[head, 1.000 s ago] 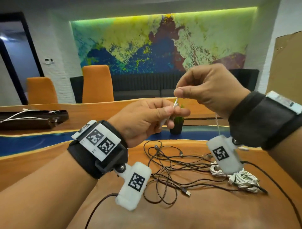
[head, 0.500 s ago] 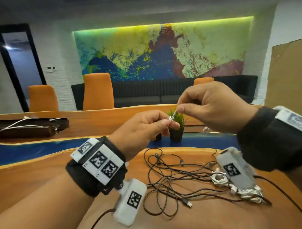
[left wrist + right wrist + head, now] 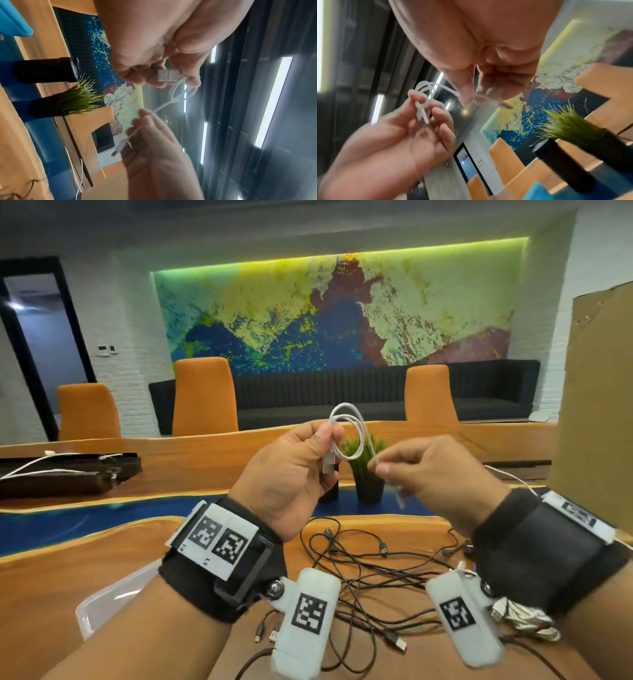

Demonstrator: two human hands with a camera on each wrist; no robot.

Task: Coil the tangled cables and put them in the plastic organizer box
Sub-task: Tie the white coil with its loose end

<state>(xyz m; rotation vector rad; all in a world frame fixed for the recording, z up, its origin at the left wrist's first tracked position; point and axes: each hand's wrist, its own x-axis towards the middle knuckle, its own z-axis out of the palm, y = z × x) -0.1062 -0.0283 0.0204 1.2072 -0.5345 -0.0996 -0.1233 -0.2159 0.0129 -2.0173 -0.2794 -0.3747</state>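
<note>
A thin white cable [image 3: 347, 436] is held up in the air between both hands, wound into a small loop of two turns. My left hand [image 3: 330, 446] pinches the loop together with its silver USB plug [image 3: 167, 75]. To its right, my right hand [image 3: 378, 465] pinches the cable's free tail, and the small plug [image 3: 120, 147] hangs below the fingers. The loop [image 3: 424, 93] also shows blurred in the right wrist view. Below the hands a tangle of black cables [image 3: 359, 563] lies on the wooden table. A corner of the clear plastic box [image 3: 102, 604] shows at lower left.
A bundle of white cables [image 3: 529, 619] lies on the table under my right wrist. Two small potted plants [image 3: 368, 470] stand just beyond the hands on the blue strip. A dark tray with white cords [image 3: 68, 474] sits far left. A cardboard sheet [image 3: 603, 405] stands at right.
The white cable, earlier pinched short between hands held close together, now stands in a loop above my left hand. My right hand has moved right and down along the tail.
</note>
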